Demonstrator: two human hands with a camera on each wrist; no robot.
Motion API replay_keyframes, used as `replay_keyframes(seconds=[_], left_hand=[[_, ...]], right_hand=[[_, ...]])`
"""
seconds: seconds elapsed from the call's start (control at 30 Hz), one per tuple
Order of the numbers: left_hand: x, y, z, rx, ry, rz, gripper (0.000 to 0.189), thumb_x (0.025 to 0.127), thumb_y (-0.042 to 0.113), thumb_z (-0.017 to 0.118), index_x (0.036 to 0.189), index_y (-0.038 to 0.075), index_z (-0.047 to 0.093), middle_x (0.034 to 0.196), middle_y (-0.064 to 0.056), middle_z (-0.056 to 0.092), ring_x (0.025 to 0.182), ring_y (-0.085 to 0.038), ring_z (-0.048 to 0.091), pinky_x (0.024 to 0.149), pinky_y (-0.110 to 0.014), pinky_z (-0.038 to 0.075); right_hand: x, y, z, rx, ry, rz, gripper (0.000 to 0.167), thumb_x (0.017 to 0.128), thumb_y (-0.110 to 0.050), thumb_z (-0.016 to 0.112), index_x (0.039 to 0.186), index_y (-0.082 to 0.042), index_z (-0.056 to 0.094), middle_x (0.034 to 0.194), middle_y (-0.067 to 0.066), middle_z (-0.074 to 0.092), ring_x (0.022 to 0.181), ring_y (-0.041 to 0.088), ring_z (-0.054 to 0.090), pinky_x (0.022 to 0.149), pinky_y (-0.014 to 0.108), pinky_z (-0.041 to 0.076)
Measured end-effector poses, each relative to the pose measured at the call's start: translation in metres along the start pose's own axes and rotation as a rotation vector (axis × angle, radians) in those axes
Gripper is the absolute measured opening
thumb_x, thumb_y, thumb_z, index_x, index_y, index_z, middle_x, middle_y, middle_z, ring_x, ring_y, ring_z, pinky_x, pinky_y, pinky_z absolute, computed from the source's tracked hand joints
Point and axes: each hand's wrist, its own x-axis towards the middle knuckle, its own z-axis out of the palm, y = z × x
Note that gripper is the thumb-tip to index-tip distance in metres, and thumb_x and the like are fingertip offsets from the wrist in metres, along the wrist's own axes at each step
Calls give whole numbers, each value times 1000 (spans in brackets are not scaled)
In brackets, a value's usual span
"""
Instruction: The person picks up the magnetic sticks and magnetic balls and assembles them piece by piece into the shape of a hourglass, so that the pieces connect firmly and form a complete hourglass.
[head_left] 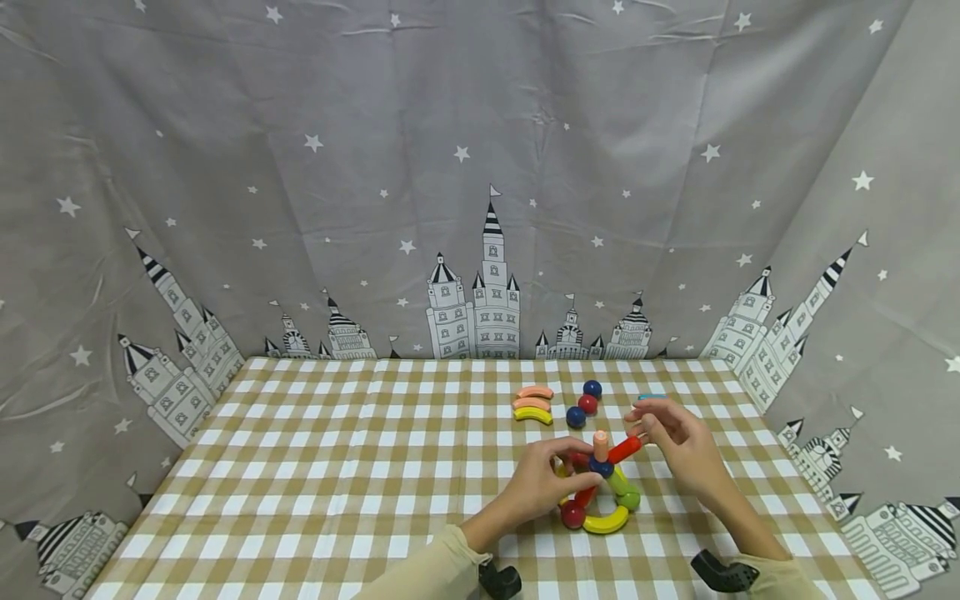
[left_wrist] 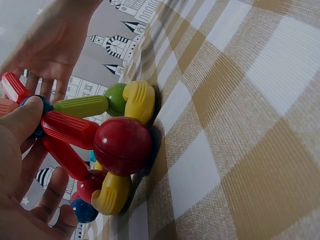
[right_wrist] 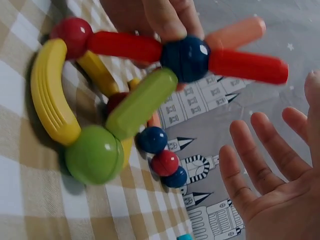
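Observation:
A frame of magnetic sticks and balls stands on the checked cloth. Its base joins curved yellow sticks to a green ball and red balls. A straight green stick and red sticks slope up to a dark blue ball at the top. My left hand pinches around that blue ball. From it, a peach stick points up and another red stick juts out rightward. Beside this red stick is my right hand, fingers spread and holding nothing.
Behind the frame lie two peach curved sticks and a yellow curved stick. Two blue balls and a red ball form a row. Past my right hand shows a light blue piece. A grey curtain hangs behind the table.

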Motion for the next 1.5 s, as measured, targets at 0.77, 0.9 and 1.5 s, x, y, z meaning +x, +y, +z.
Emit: replay_keyframes(seconds=[0.77, 0.9, 1.5], left_hand=[[-2, -3, -1, 0, -14, 2, 29, 91, 29, 80, 117, 19, 75, 98, 7, 73, 75, -10, 58, 64, -20, 44], [-2, -4, -1, 5, -11, 6, 28, 91, 29, 80, 117, 19, 75, 98, 3, 74, 73, -5, 57, 64, -20, 45], [-3, 0, -1, -1, -6, -24, 28, 91, 29, 81, 117, 19, 75, 99, -7, 74, 74, -8, 57, 64, -19, 43]], right_hand=[[85, 72, 17, -348, -196, 84, 41, 96, -3, 69, 137, -4, 59, 132, 29, 62, 102, 44, 70, 84, 54, 57], [93, 82, 20, -350, -234, 59, 41, 96, 3, 66, 136, -2, 59, 131, 30, 62, 101, 43, 70, 88, 56, 55], [100, 87, 27, -366, -297, 70, 35, 96, 5, 64, 131, 1, 61, 126, 27, 66, 108, 42, 67, 91, 55, 54]])
